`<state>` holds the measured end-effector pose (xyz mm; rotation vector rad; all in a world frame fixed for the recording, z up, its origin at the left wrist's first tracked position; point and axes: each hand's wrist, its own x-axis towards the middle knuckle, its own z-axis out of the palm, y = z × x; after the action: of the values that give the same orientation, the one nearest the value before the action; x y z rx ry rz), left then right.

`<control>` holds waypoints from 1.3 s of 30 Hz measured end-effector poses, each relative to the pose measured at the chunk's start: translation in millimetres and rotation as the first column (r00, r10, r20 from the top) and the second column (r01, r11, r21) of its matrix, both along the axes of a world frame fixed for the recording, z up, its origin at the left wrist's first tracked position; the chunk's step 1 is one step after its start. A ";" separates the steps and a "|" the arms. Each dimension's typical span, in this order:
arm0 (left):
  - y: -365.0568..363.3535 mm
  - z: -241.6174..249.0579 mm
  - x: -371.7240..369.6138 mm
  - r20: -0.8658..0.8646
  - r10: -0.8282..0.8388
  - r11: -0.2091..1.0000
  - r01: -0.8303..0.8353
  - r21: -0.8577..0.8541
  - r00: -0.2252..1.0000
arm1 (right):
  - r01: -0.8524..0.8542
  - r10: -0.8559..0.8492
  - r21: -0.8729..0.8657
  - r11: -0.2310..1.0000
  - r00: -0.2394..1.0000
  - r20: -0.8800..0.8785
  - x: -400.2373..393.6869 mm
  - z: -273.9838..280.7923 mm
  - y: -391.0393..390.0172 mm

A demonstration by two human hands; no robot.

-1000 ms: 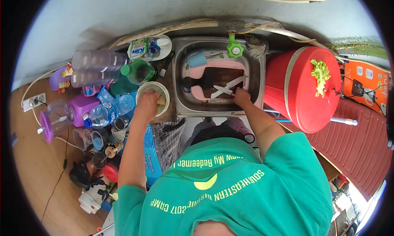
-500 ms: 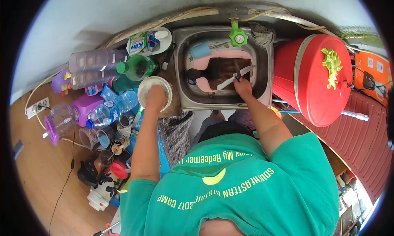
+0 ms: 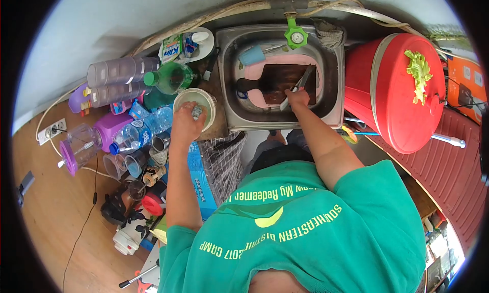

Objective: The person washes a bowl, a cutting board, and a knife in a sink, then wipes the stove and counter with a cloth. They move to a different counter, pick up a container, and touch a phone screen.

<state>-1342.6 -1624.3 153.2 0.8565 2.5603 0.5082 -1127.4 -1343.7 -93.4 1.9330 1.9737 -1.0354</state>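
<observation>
My left hand (image 3: pixel 187 122) is at a round whitish tub (image 3: pixel 210 100) left of the sink. Its fingers are closed on a greyish scouring pad (image 3: pixel 197 111), held over the tub's opening. Over the sink (image 3: pixel 226 109), my right hand (image 3: pixel 297 98) grips knives (image 3: pixel 305 79) by the handle end, blades pointing up and away. They appear to be two held together, though they overlap. Beneath them lies a dark wooden cutting board (image 3: pixel 275 79) on a pink tray (image 3: pixel 257 64). A light blue utensil (image 3: pixel 252 55) and a blue-handled item (image 3: pixel 242 95) lie beside it.
A green tap (image 3: pixel 296 37) overhangs the sink's back edge, beside a grey cloth (image 3: pixel 328 34). To the right stands a red drum (image 3: pixel 402 94) with a leafy green (image 3: pixel 418 76) on its lid. Bottles, including a green one (image 3: pixel 174 77), and cups crowd the left.
My left hand has drawn back slightly in the tub, and the scouring pad now shows in its fingers. In my right hand, the knives, earlier crossed, now lie nearly in line.
</observation>
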 end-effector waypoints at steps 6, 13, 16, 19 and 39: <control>0.4 -16.6 6.2 -0.007 -0.027 0.998 0.027 -0.051 1.000 | 0.296 -0.370 -0.237 0.925 0.841 -0.395 21.3 26.3 1.1; 4.0 -34.6 -13.4 0.037 0.101 0.920 -0.080 -0.383 0.994 | 0.037 -0.212 -0.382 0.924 0.879 -0.427 56.2 72.2 26.7; 13.3 -49.8 -24.6 0.035 0.048 0.828 -0.020 -0.560 0.998 | -0.063 -0.133 -0.397 0.916 0.884 -0.447 63.7 87.1 27.7; 23.0 -52.3 -26.7 0.048 0.025 0.828 0.006 -0.560 0.999 | -0.119 -0.028 -0.318 0.941 0.907 -0.420 70.8 90.0 25.8; 6.2 -1.3 27.7 -0.346 0.374 0.924 -0.316 0.213 0.860 | -0.248 -0.073 -0.561 0.790 0.870 -0.487 67.3 143.2 35.4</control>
<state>-1315.0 -1618.1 151.9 0.5808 3.0979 0.7067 -1060.1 -1308.3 49.8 1.2812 1.5860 -1.9883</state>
